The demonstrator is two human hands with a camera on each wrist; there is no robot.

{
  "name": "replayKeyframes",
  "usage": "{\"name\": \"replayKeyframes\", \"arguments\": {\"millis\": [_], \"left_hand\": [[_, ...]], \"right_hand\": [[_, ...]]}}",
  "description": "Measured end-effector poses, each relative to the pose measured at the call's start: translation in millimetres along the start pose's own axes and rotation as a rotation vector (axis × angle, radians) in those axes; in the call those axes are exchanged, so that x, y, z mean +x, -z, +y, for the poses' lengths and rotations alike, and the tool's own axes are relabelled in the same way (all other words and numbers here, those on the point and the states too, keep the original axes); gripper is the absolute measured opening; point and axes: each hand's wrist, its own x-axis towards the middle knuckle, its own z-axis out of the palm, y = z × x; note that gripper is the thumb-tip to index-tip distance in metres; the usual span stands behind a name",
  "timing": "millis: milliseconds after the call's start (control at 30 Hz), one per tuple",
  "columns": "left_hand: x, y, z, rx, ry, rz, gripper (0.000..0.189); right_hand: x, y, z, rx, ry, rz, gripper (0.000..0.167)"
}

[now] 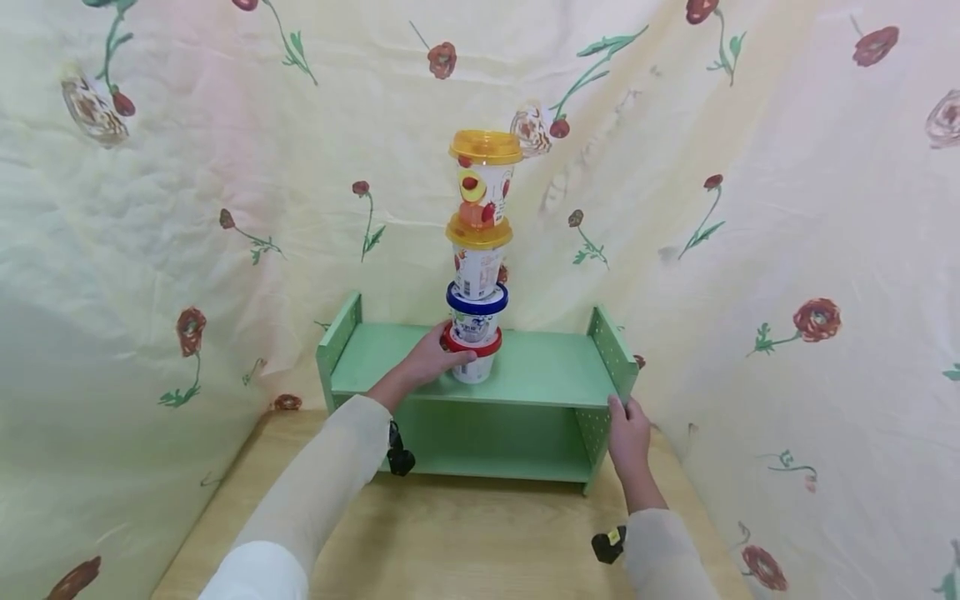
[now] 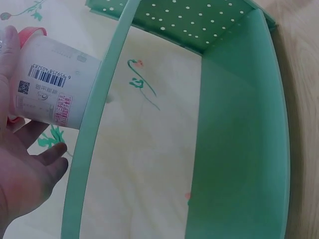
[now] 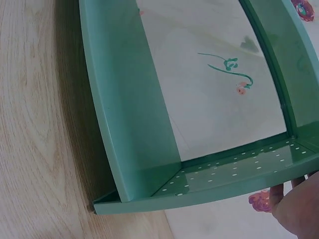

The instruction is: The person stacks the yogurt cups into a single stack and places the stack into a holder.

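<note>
My left hand grips the lowest tub of a stack, a white one with a red lid, thumb across its front near the lid. In the left wrist view that tub shows a barcode and stands on the upper board. Above it comes a blue-lidded tub, then a yellow-lidded cup, and on top another yellow-lidded cup with fruit pictures. The stack leans slightly. My right hand holds the front edge of the right side panel of the green two-tier shelf.
The shelf's lower board lies beneath the stack. Raised perforated side panels bound the upper board. Wooden tabletop extends in front, and flower-patterned cloth hangs behind and on both sides.
</note>
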Motion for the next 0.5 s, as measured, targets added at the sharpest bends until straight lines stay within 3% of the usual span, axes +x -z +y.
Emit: {"name": "replayKeyframes", "arguments": {"millis": [133, 267, 400, 500], "left_hand": [[-4.7, -0.1, -0.1, 0.027, 0.022, 0.008, 0.098], [-17.2, 6.8, 0.8, 0.192, 0.05, 0.027, 0.113], [-38.6, 18.3, -4.9, 0.475, -0.036, 0.062, 0.127], [-63.8, 24.9, -13.9, 0.619, -0.13, 0.103, 0.124]], "right_hand": [[-1.6, 2.0, -1.0, 0.016, -0.027, -0.019, 0.072], [-0.3, 5.0, -1.8, 0.063, -0.019, -0.044, 0.072], [3.9, 8.9, 0.3, 0.105, -0.002, -0.019, 0.067], [4.0, 11.4, 2.9, 0.094, 0.023, 0.046, 0.06]]}}
